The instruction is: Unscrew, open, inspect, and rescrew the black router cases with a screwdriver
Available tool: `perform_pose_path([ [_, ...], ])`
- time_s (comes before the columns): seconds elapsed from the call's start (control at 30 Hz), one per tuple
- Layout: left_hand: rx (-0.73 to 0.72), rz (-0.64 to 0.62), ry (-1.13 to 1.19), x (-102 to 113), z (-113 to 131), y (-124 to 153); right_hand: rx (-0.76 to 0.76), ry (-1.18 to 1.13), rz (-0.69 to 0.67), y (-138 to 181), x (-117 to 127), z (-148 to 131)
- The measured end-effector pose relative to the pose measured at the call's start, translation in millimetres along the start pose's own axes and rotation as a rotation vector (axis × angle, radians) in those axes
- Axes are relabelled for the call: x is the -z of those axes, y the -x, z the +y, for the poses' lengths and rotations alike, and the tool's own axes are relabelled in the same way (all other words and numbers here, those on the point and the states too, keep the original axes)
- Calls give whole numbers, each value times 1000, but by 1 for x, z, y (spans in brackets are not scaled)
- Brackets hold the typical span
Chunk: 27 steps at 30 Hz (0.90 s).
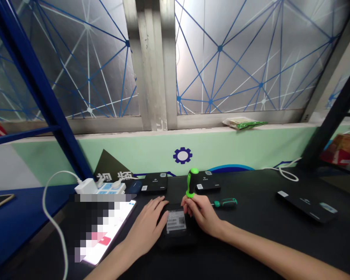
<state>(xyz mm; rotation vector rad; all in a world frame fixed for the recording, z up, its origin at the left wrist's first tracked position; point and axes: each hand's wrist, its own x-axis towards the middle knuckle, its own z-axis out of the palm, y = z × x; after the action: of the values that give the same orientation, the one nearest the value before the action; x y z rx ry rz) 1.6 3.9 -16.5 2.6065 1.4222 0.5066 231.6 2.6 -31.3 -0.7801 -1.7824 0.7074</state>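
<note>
Pinching the green-and-black screwdriver (191, 183) near-upright in our right hand (202, 212), we best keep it square to the labelled black box (176, 225) on the table (245, 241), our left hand (149, 217) spread at the box's edge.

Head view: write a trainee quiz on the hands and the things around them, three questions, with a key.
1. Which hand holds the tool with the green-and-black handle?
2. True or false: the left hand holds the teal-handled screwdriver.
3. Fill in: the black device between the two hands bears a white ____.

Key:
1. The right hand.
2. False; it lies on the dark table.
3. Label.
</note>
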Motion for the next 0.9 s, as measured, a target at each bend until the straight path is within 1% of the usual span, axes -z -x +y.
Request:
perform_pose_path([
  [0.1,-1,-14,1,1,1,0,12,33,-38,-1,1,-1],
  [0.33,-32,-15,-26,6,-1,-2,-5,4,-51,-1,-1,3],
  [0.43,-38,-26,-32,9,-1,-1,-1,9,-54,-1,0,0],
  [0.53,-36,-31,-34,10,-2,-1,-37,-37,-51,-2,0,-4],
  [0.6,-40,-25,-38,9,-2,-1,-87,-98,-34,-3,0,-6],
  [0.73,-52,-20,-46,8,-4,-1,-184,-189,59,-3,-3,-2],
  [0.8,-50,-25,-43,8,-4,-2,-209,-233,91,-3,-4,1],
  [0.9,-41,-40,-38,9,-4,-2,-211,-281,102,-2,-5,3],
])
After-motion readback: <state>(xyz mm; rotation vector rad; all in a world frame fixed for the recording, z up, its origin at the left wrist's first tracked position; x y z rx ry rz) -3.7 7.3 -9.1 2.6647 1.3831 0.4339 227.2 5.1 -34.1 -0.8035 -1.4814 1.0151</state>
